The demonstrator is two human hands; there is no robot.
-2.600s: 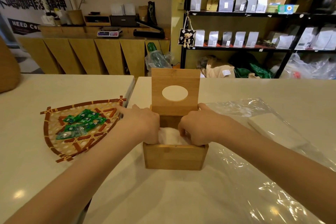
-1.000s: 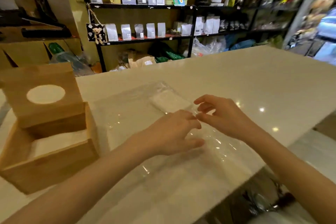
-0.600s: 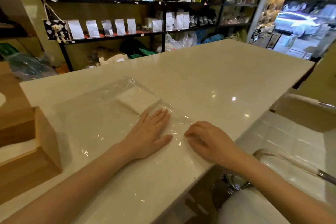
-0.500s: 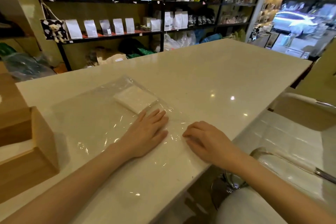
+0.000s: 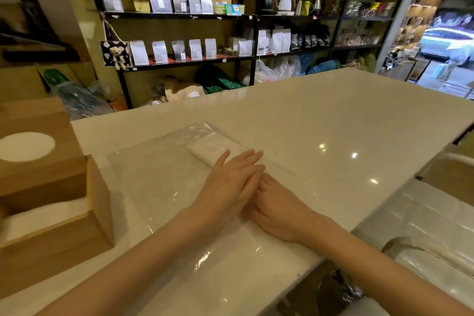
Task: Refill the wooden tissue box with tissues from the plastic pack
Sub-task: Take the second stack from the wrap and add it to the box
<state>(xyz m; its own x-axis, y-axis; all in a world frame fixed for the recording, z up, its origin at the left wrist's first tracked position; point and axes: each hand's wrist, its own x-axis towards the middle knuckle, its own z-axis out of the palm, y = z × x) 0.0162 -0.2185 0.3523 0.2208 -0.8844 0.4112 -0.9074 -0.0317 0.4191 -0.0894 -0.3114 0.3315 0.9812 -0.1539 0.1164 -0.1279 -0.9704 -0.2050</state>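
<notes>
The wooden tissue box [image 5: 64, 238] stands at the left of the white counter, its lid with the oval hole [image 5: 38, 136] tipped up. White tissues [image 5: 43, 215] lie inside it. The clear plastic pack [image 5: 159, 179] lies flat to the right of the box, with a thin stack of tissues [image 5: 210, 147] at its far end. My left hand [image 5: 230, 182] rests flat on the pack, fingertips at the stack's near edge. My right hand [image 5: 279, 210] lies flat beside it, its fingertips tucked under my left hand. Whether they are inside the pack I cannot tell.
The counter [image 5: 333, 115] stretches to the right and its near edge runs just behind my right wrist. A white chair with a metal frame [image 5: 423, 226] stands below that edge. Black shelves with pouches [image 5: 179, 15] line the back wall.
My hands left the wooden box and moved right onto the plastic pack. In the last half second they came together, my left hand sliding forward over my right fingers toward the tissue stack.
</notes>
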